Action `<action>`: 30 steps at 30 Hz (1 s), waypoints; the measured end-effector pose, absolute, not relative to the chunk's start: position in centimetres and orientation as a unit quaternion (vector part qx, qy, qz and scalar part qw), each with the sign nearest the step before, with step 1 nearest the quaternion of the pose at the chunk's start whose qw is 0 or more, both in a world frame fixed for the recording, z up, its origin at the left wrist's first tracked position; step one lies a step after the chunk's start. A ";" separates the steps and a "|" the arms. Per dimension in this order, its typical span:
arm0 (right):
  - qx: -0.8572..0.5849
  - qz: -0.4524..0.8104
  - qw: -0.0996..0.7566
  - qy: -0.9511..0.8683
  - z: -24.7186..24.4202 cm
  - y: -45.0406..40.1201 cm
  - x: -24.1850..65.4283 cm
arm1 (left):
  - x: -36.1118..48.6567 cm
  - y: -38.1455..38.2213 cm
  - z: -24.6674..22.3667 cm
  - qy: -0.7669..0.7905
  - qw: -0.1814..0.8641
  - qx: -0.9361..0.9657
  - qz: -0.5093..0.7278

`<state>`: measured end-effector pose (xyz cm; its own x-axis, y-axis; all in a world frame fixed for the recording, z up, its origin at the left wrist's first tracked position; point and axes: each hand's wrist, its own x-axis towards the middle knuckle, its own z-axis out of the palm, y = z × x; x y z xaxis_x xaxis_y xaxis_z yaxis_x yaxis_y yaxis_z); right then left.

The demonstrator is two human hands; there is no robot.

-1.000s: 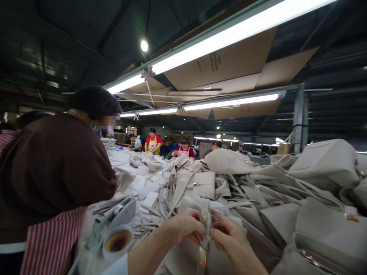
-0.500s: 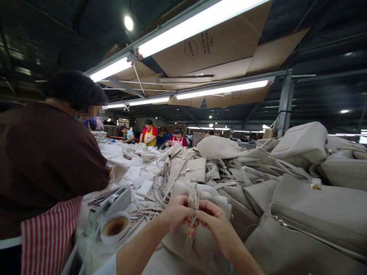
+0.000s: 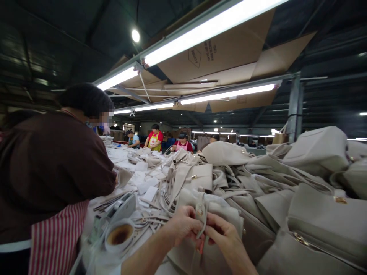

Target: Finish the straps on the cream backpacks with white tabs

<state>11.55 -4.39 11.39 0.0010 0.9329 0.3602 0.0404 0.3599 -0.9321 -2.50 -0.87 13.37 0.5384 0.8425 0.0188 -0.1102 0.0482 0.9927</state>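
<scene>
A light grey bag (image 3: 212, 254) lies in front of me, with a narrow strap (image 3: 200, 208) bearing gold-coloured metal standing up at its top. My left hand (image 3: 186, 225) pinches the strap from the left side. From the right, my right hand (image 3: 222, 231) has its fingers closed on the same strap, close to the left fingertips. Just below the fingertips shows a small reddish, shiny piece (image 3: 202, 244), partly hidden by the fingers.
Many grey bags (image 3: 315, 225) are heaped on the right. A white tub (image 3: 119, 235) with brown contents stands at left, beside a tape dispenser (image 3: 126, 208) and loose straps. A person in a brown top (image 3: 57, 164) is close on the left; others work farther back.
The view has shifted, so most things sit lower and farther right. The strap's lower end now bends out to the left between my fingers. Both hands keep their grip.
</scene>
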 end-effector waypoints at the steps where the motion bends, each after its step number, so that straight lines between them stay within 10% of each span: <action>1: -0.411 0.384 0.579 -0.591 11.2 -4.2 11.6 | -2.5 -0.9 13.3 0.306 0.660 0.583 0.362; 14: -0.489 0.286 0.528 -0.633 8.8 -4.4 11.2 | -4.6 0.1 13.6 0.347 0.709 0.491 0.369; 19: -0.452 0.338 0.624 -0.540 8.8 -4.9 9.7 | -3.9 -1.9 13.7 0.328 0.513 0.656 0.446; 25: -0.436 0.354 0.620 -0.548 8.3 -4.9 9.5 | -4.1 -2.6 12.4 0.353 0.046 0.840 0.410; 30: -0.502 0.210 0.591 -0.595 7.3 -5.6 8.7 | -2.9 -1.9 13.4 0.408 0.055 0.794 0.447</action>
<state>8.75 -5.61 7.30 0.2033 0.8457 0.4935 0.3491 0.4083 -0.8435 -2.86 -1.87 13.43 0.2678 0.6967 0.6655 0.5981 -0.6618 0.4521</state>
